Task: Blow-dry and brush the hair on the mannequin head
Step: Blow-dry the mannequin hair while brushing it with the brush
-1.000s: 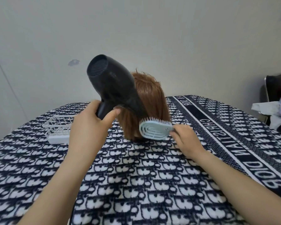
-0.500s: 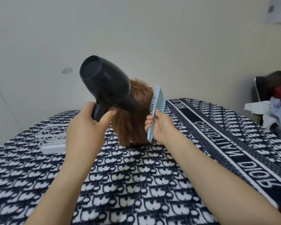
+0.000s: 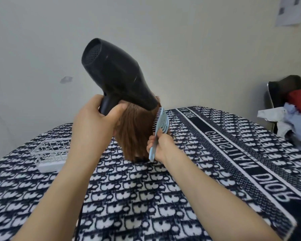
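The mannequin head's hair (image 3: 135,134) stands on the desk (image 3: 139,197) straight ahead of us, between our two hands, and its strands fall from the crown down to the desk. Our right hand (image 3: 162,146) is wrapped round the handle of the blue brush (image 3: 161,121), just right of the hair. The brush stands nearly upright, parallel to the hanging strands, with its bristles turned toward the hair near the crown. We judge a downward stroke along the strands comes next, and this hand is the nearer one for it. Our left hand (image 3: 94,122) grips the handle of the black hair dryer (image 3: 116,75), in front of the hair's left side, with the nozzle slanting down onto the crown. A second ago the brush lay flat at the hair's lower ends with its bristles up. Since then it has been raised and turned on edge.
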`<state>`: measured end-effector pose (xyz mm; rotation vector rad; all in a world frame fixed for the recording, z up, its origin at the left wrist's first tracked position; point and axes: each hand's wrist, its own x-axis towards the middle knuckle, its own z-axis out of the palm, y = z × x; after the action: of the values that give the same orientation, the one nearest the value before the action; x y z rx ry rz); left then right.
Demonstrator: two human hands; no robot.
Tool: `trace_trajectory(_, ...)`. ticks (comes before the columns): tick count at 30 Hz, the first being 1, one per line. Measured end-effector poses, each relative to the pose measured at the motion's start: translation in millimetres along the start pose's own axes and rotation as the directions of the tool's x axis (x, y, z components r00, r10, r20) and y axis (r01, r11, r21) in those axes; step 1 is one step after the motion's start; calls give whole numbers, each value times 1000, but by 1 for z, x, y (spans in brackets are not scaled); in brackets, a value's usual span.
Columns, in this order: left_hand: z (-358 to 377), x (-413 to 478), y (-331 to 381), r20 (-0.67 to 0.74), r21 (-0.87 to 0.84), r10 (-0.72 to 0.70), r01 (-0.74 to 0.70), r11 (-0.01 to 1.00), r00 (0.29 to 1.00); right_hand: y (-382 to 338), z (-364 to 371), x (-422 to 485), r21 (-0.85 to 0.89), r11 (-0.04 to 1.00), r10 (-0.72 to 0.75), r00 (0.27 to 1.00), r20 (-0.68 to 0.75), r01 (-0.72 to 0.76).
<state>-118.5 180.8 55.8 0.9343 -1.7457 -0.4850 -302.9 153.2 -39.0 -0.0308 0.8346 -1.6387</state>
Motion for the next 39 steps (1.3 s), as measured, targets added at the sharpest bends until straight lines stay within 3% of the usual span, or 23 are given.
trace_trajectory(3,7,3,5,-39,100,65,-61,993,997,3,-8,1,-5,1000,24,1000,-9,-24)
trace_trajectory(14,14,12,6,-31,180,71,-64,982,997,8,-25,8,-54,995,86,996,-36,-88)
trace_trajectory(28,24,7,8,36,179,81,-87,980,996,18,-45,26,-18,994,110,994,-29,-110)
trace_trajectory(32,26,9,7,120,3,2,-2,1000,993,14,-49,25,11,987,163,986,22,-163)
trace_trajectory(35,27,6,7,72,129,75,-84,988,995,8,-53,22,-3,983,186,982,33,-186)
trace_trajectory(39,30,4,8,66,138,81,-89,986,995,5,-59,19,12,977,210,976,47,-211)
